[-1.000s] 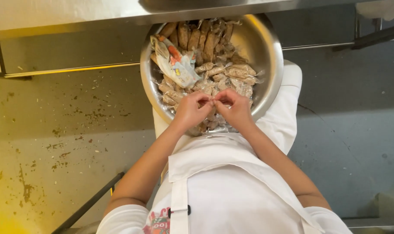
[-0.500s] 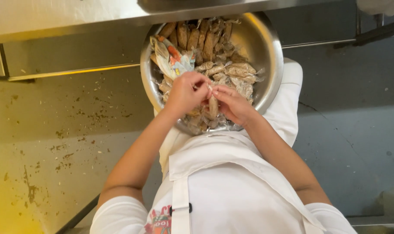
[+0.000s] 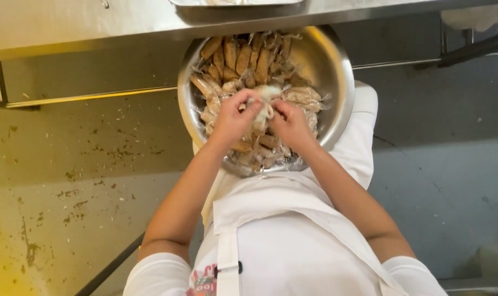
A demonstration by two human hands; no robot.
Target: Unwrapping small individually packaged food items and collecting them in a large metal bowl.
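Bowl (image 3: 336, 82), steel, on my lap below the worktop (image 3: 95, 22) edge; brown wrapped rolls fill it. My left hand (image 3: 232, 118) and right hand (image 3: 290, 126) pinch one pale piece (image 3: 265, 98) at bowl centre. Best kept low over the bowl, grip light.

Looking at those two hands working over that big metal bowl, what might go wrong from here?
The bowl seems to rest on the person's lap rather than a table, so it might tip. The left hand and right hand pinch one small pale piece above it; if it slips, it could miss the heaped brown pieces and land on the stained floor.
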